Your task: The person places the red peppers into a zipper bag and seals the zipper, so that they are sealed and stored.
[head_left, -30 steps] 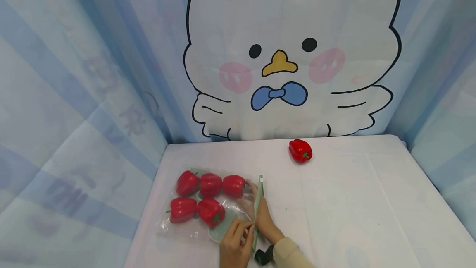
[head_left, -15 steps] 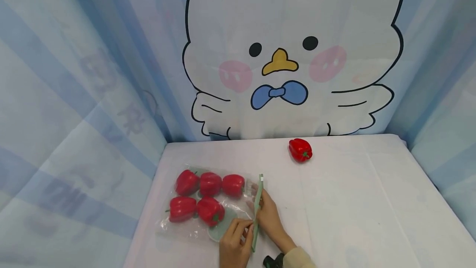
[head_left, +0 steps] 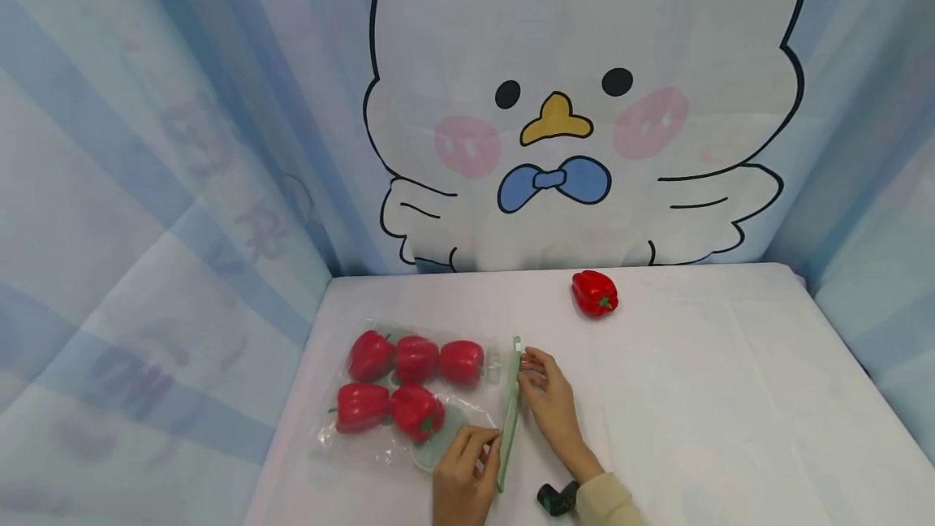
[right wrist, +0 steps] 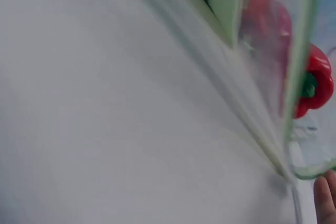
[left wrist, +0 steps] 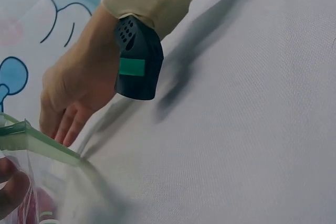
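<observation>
Near edge of table [head_left: 730, 396], left of centre: clear zip bag [head_left: 409, 396] lies flat, five red peppers [head_left: 415, 357] inside.
Zip strip: green seal strip [head_left: 510, 412] runs along the bag's right edge, long axis roughly 12 to 6 o'clock.
Left hand: left hand [head_left: 464, 477] pinches the strip's near end, fingers curled over it, at 6 o'clock of the bag mouth.
Right hand: right hand [head_left: 551, 404] sits just beside the strip on its 3 o'clock side, fingers loosely bent toward the far end; whether fingertips touch it, cannot tell.
Strip from grip: extends away toward 12 o'clock from the left pinch.
Nearer hand: right, for the far end.
Loose pepper: one more red pepper [head_left: 595, 293] at 1 o'clock, well apart.
</observation>
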{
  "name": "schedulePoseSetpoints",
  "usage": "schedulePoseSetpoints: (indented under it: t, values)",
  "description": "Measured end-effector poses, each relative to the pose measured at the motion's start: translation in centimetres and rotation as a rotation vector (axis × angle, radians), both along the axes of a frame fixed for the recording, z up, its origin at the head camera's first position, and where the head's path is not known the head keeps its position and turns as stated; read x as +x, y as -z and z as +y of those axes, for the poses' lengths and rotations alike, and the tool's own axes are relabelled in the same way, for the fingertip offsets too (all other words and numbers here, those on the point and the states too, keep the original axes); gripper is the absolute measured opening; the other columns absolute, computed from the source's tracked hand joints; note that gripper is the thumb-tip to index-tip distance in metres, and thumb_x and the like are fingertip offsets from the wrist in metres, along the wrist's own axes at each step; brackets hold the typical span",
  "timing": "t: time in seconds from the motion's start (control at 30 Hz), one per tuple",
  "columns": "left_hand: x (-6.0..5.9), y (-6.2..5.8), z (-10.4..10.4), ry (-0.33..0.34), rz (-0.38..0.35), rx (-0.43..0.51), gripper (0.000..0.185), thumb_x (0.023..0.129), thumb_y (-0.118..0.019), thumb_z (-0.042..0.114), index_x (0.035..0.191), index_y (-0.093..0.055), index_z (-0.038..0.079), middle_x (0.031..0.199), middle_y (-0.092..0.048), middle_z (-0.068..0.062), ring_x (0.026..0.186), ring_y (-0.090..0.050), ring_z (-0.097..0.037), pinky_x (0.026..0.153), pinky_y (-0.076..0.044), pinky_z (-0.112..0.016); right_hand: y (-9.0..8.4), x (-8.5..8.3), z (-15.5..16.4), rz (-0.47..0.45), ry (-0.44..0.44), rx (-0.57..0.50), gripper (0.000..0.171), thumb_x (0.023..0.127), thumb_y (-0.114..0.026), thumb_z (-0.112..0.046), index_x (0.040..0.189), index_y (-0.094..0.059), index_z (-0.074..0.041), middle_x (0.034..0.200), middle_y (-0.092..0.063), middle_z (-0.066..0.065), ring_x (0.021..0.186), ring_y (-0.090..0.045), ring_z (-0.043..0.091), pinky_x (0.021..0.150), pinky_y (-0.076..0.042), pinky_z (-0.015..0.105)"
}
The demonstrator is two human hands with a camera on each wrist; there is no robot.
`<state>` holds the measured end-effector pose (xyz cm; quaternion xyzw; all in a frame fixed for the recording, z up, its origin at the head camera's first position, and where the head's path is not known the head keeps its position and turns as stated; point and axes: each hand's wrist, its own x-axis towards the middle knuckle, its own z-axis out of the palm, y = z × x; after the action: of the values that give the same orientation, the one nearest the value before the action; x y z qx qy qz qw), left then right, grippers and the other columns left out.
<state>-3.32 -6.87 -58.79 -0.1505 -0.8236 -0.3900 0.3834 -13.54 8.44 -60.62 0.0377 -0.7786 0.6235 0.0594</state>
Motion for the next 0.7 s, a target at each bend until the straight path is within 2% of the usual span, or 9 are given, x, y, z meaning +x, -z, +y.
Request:
schedulePoseSetpoints:
  t: [0.17,0.37,0.47,0.6,0.7]
  values:
    - [-0.1,0.1,0.0,0.002,0.029,0.003,0.03,0.076,-0.084,-0.007,0.098,-0.076,0.012,0.085,-0.067,0.003,0.063,-0.057,-0.003,0.053,-0.042,-0.003,-0.2,-1.5,1.4,0.043,0.046,0.021,0.049,0.098,-0.07,-0.005,0.144,-0.054,0.001,0.138,-0.064,0.017,0.126,-0.064,0.034,0.101,-0.058,0.031]
    - [-0.1,0.2,-0.1,0.01,0.035,0.009,0.031,0.075,-0.084,-0.007,0.098,-0.076,0.012,0.085,-0.067,0.003,0.063,-0.056,-0.002,0.053,-0.041,-0.002,-0.2,-3.0,3.1,0.033,0.109,0.023,0.052,0.098,-0.069,-0.004,0.147,-0.05,0.001,0.143,-0.06,0.018,0.129,-0.061,0.034,0.1,-0.052,0.012]
    - [-0.1,0.2,-0.1,0.013,0.032,0.011,0.031,0.075,-0.083,-0.007,0.098,-0.076,0.012,0.085,-0.067,0.003,0.063,-0.056,-0.002,0.053,-0.041,-0.002,-0.5,-3.6,3.9,0.013,0.148,0.035,0.053,0.1,-0.067,-0.006,0.148,-0.047,0.0,0.146,-0.057,0.018,0.133,-0.057,0.034,0.105,-0.052,0.021]
    - [-0.2,0.2,-0.1,0.018,0.04,0.013,0.032,0.075,-0.083,-0.008,0.099,-0.076,0.012,0.086,-0.067,0.003,0.063,-0.056,-0.003,0.054,-0.041,-0.002,-0.7,-4.4,4.9,0.012,0.209,0.044,0.053,0.102,-0.066,-0.009,0.15,-0.044,-0.001,0.149,-0.052,0.02,0.135,-0.053,0.037,0.113,-0.048,0.046]
    - [-0.1,0.3,-0.1,0.017,0.037,0.01,0.031,0.075,-0.083,-0.007,0.099,-0.076,0.012,0.086,-0.067,0.003,0.062,-0.056,-0.002,0.054,-0.041,-0.002,-0.6,-4.9,5.7,0.023,0.262,0.05,0.054,0.102,-0.066,-0.011,0.15,-0.043,-0.003,0.149,-0.051,0.019,0.136,-0.052,0.035,0.114,-0.046,0.052]
